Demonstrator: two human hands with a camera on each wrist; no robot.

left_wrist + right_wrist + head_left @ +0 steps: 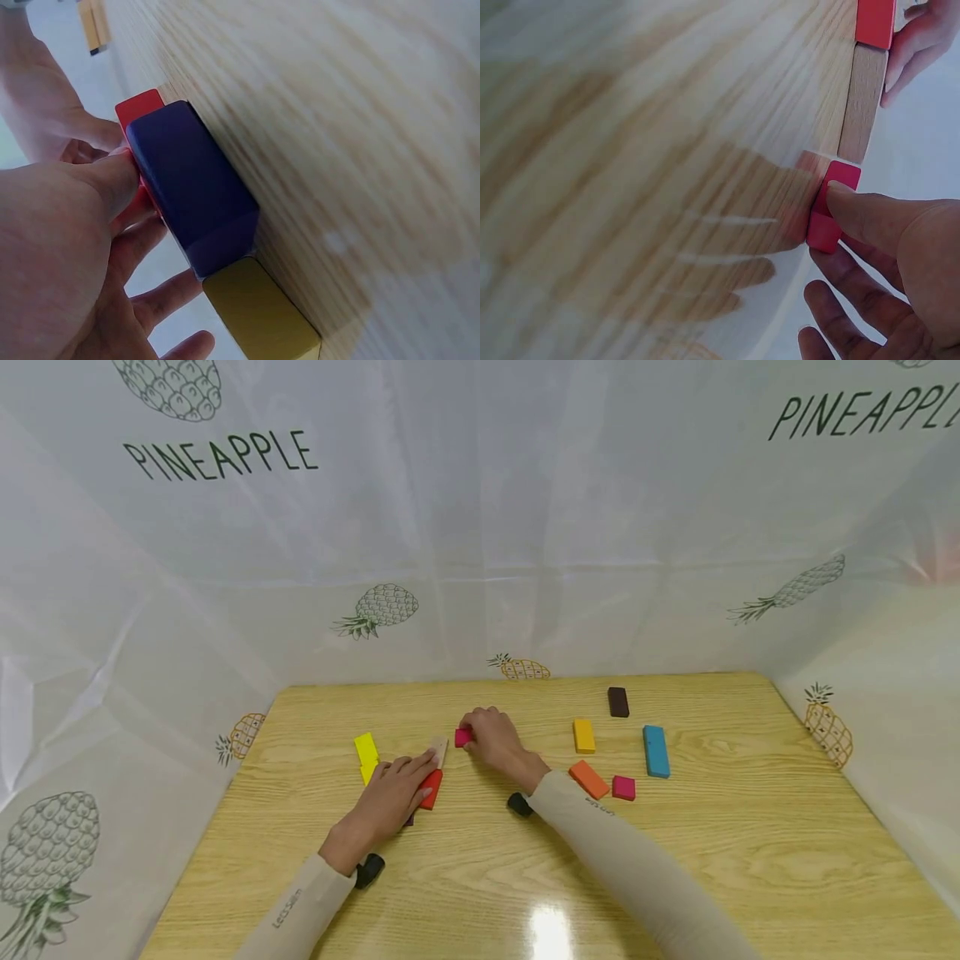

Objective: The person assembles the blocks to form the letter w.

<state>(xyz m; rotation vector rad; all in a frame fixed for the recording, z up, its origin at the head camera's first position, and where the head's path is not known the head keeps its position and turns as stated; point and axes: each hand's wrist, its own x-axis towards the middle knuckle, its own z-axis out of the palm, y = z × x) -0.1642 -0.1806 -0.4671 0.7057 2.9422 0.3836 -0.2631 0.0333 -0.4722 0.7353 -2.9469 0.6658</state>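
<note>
My right hand [495, 739] pinches a small pink block [844, 175] between thumb and fingers, low over the wooden table. Beyond it in the right wrist view lies a plain wood block [861, 101], with a red block [431, 792] at its far end. My left hand [388, 800] rests over this row, its fingers fairly straight, the thumb against the red block. Partly under that hand is a dark purple block [191, 184]; a yellow block [259, 309] touches its end. Two yellow blocks [366, 749] show past the left fingers, one partly covered.
On the table's right side lie a dark brown block [618, 702], an orange-yellow block [584, 737], an orange block [588, 779], another pink block [624, 787] and a blue block [656, 752]. A pineapple-printed white sheet [450, 527] hangs behind the table.
</note>
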